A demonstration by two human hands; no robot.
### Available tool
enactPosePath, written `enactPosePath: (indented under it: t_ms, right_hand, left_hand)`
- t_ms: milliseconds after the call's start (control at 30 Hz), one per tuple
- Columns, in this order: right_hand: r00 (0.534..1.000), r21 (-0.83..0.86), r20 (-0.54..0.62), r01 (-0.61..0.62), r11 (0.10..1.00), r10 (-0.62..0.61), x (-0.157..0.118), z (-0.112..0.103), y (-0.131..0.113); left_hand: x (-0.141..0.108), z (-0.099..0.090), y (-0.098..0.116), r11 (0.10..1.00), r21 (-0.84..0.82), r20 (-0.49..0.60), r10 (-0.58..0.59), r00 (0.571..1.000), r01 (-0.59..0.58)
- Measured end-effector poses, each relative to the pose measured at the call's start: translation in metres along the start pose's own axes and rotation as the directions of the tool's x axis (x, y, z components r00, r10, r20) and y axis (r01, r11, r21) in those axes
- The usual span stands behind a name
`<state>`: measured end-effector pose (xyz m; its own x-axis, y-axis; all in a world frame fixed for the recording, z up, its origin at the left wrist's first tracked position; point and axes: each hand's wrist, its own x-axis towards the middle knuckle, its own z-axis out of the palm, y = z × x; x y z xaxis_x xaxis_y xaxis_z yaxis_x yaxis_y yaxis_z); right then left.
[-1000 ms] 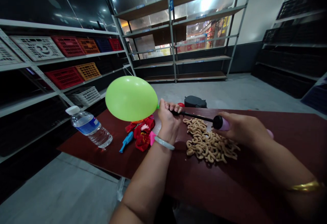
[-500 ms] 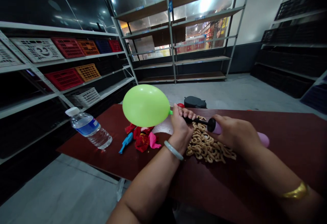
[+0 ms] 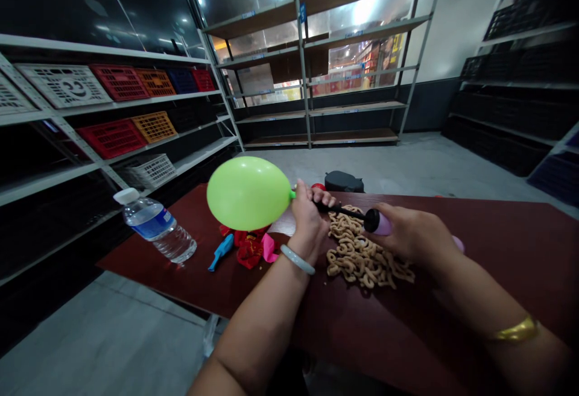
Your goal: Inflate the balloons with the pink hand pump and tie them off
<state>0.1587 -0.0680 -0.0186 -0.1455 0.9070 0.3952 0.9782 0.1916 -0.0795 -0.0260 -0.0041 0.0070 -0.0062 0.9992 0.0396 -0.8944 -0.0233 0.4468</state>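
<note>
A lime-green inflated balloon [image 3: 248, 193] points its neck at my left hand [image 3: 309, 215], whose fingers wrap round the balloon's neck and the black front end of a hand pump [image 3: 347, 210]. My right hand [image 3: 414, 233] is closed round the pump's purple body, with a black shaft showing between the hands. Beneath the pump a pile of tan, curled snack-like pieces [image 3: 362, 260] lies on the dark red table [image 3: 506, 245]. Left of my left wrist are limp balloons: a blue one [image 3: 221, 252], a pink one [image 3: 269, 248] and red ones [image 3: 248, 253].
A water bottle [image 3: 157, 227] with a white cap leans at the table's left side. Behind the table's far edge is a dark grey object [image 3: 344, 181]. Shelves with coloured crates [image 3: 113, 137] stand at the left, and a metal rack [image 3: 309, 106] stands at the back.
My left hand and the green balloon have shifted left and slightly down. My right hand has moved slightly left with the pump body.
</note>
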Motion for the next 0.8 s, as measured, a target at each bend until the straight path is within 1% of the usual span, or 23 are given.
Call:
enactPosePath:
  t_ms: [133,200,233,300,400,500,600,700,800]
  right_hand:
    - [0.998,-0.089,-0.054,0.023,0.996,-0.028,0.002,-0.005,0.02]
    - [0.996,-0.123,-0.086,0.022,0.992,-0.032,0.001,-0.006,0.024]
    - [0.995,-0.144,-0.096,0.023,0.989,-0.037,0.001,-0.006,0.024]
    - [0.993,-0.186,-0.108,0.029,0.982,-0.049,-0.001,-0.004,0.022]
    - [0.993,-0.207,-0.106,0.035,0.978,-0.058,-0.003,0.0,0.013]
    - [0.995,-0.174,-0.091,0.017,0.985,-0.033,-0.004,0.001,0.0]
    - [0.999,-0.126,-0.039,0.008,0.992,-0.013,-0.004,0.001,-0.012]
    - [1.0,-0.095,0.006,0.007,0.995,-0.006,-0.004,0.0,-0.018]
    - [1.0,-0.084,0.013,-0.006,0.996,0.007,-0.005,0.0,-0.02]
  left_hand:
    - [0.017,-0.004,0.031,0.994,-0.041,-0.043,0.096,0.995,-0.097]
    - [0.02,-0.005,0.037,0.991,-0.054,-0.038,0.123,0.992,-0.125]
    - [0.02,-0.005,0.037,0.99,-0.06,-0.033,0.128,0.991,-0.13]
    - [0.018,-0.006,0.031,0.99,-0.073,-0.028,0.117,0.993,-0.119]
    - [0.01,-0.005,0.011,0.996,-0.07,-0.011,0.061,0.998,-0.061]
    - [-0.002,-0.003,-0.012,0.999,-0.042,0.023,-0.006,1.0,0.007]
    - [-0.014,-0.002,-0.031,0.998,0.0,0.056,-0.056,0.997,0.056]
    - [-0.021,-0.002,-0.043,0.995,0.04,0.061,-0.091,0.994,0.089]
    - [-0.023,-0.003,-0.046,0.995,0.049,0.043,-0.088,0.995,0.086]
